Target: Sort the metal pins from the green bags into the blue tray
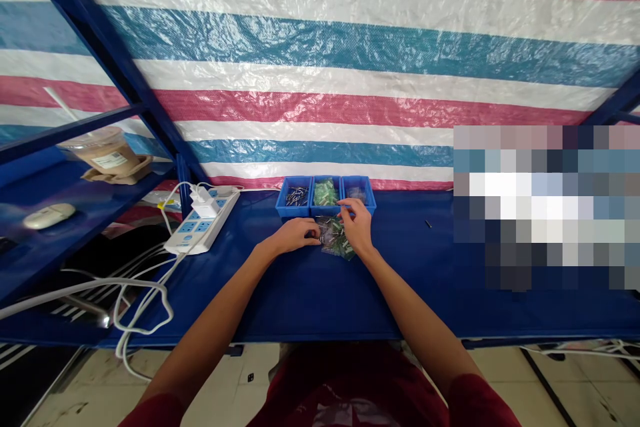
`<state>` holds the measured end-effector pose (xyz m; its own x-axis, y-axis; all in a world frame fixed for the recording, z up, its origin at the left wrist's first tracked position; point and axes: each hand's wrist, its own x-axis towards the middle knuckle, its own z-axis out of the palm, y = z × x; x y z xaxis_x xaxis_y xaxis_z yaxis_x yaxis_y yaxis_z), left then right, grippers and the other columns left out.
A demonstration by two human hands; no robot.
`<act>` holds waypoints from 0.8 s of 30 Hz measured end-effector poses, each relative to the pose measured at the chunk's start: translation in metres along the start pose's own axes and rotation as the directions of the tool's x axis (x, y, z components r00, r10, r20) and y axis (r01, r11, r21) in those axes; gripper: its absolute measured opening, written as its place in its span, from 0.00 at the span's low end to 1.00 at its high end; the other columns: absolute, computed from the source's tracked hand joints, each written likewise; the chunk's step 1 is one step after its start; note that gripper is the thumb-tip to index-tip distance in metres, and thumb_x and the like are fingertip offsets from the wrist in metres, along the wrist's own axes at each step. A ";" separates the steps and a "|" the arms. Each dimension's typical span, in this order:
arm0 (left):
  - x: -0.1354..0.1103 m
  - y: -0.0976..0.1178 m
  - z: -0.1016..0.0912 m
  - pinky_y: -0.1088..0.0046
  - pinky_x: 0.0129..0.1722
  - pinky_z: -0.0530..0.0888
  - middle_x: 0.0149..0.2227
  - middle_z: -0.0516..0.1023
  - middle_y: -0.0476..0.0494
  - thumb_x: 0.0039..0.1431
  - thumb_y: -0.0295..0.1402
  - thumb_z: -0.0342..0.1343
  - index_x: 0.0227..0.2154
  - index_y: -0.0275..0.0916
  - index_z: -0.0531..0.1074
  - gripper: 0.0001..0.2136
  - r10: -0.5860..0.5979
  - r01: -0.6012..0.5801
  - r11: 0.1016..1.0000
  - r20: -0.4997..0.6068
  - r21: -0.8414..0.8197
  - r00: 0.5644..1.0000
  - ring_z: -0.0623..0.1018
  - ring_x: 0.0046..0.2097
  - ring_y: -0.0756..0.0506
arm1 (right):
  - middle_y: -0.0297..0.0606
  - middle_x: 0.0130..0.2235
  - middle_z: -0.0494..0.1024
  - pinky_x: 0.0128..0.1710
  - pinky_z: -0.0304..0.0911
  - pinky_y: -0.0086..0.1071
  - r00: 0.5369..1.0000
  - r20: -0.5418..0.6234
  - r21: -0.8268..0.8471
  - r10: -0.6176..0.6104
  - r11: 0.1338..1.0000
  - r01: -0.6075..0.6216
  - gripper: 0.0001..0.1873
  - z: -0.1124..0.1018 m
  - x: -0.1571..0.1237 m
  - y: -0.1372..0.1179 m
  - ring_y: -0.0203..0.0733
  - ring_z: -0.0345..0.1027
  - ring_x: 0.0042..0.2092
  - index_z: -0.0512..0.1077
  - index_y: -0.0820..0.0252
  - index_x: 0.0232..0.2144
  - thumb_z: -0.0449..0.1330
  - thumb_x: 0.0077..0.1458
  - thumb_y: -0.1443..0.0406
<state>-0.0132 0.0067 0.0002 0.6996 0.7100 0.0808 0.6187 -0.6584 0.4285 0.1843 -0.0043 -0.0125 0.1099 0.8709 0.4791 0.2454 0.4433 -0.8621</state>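
Both my hands meet at the middle of a blue table. My left hand is closed, its fingertips pinching a small dark part at the edge of a clear plastic bag with small green pieces inside. My right hand curls over the bag's right side and grips it. Just behind the hands stand three small blue bins: the left bin holds dark metal parts, the middle bin holds green pieces, the right bin looks nearly bare.
A white power strip with a plugged charger lies at the left, its white cables hanging over the table edge. A blue shelf at the left carries a lidded drink cup and a pale mouse. A striped tarp backs the table.
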 end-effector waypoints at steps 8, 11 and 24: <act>-0.002 0.000 -0.005 0.75 0.32 0.66 0.27 0.78 0.47 0.61 0.40 0.53 0.32 0.39 0.75 0.11 -0.048 0.035 0.986 -0.077 -0.161 0.996 0.75 0.30 0.47 | 0.41 0.39 0.75 0.30 0.67 0.32 1.000 0.018 -0.013 -0.005 1.000 0.006 0.13 0.001 0.001 0.003 0.38 0.70 0.31 0.75 0.58 0.35 0.51 0.59 0.61; 0.000 0.003 -0.003 0.74 0.33 0.67 0.29 0.79 0.46 0.60 0.40 0.55 0.31 0.39 0.76 0.10 -0.085 0.031 0.976 -0.247 -0.213 0.965 0.75 0.29 0.47 | 0.41 0.37 0.76 0.31 0.67 0.33 0.998 0.054 -0.035 -0.021 0.999 0.023 0.13 0.002 0.001 0.003 0.40 0.71 0.31 0.75 0.58 0.34 0.51 0.59 0.62; 0.001 0.013 0.004 0.71 0.37 0.73 0.31 0.81 0.44 0.57 0.39 0.60 0.30 0.38 0.78 0.09 -0.150 -0.002 0.974 -0.647 -0.228 0.748 0.78 0.32 0.45 | 0.38 0.33 0.77 0.29 0.62 0.30 0.968 0.234 -0.012 -0.089 0.995 0.094 0.09 0.004 -0.002 -0.002 0.38 0.68 0.30 0.75 0.59 0.32 0.57 0.56 0.60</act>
<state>-0.0028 -0.0021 0.0025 0.1991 0.7913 0.5782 0.5198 -0.5854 0.6222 0.1794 -0.0059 -0.0128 -0.1409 0.8535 0.5016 0.2663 0.5207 -0.8112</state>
